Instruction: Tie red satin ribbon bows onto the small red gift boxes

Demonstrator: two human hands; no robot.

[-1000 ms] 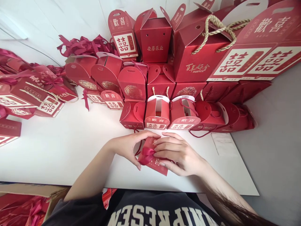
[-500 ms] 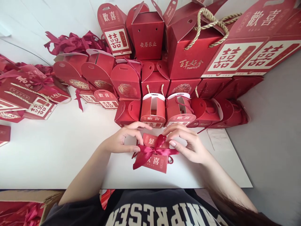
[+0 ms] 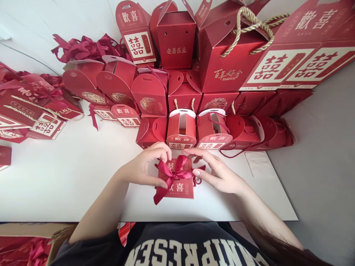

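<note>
A small red box (image 3: 184,190) with pale lettering sits on the white table near its front edge. On top of it is a bow of crimson ribbon (image 3: 173,175), its loops spread and one tail hanging at the lower left. My left hand (image 3: 146,166) is at the box's left side, fingers curled, thumb and fingers on the left part of the bow. From the right, my right hand (image 3: 217,171) pinches the right ribbon tail between thumb and fingers. A dark red cord loop shows beside the box under my right thumb.
Rows of red gift boxes (image 3: 181,129) stand behind my hands. A ribbon heap (image 3: 88,50) lies at the back left, near more boxes (image 3: 47,125). A paper slip (image 3: 257,164) lies on the table (image 3: 83,177) at the right. A carton (image 3: 30,229) stands below the front edge.
The box has turned slightly and shifted left. The bow's loops stand up more. My left fingers have curled in, and my right hand has moved a little left onto the ribbon tail.
</note>
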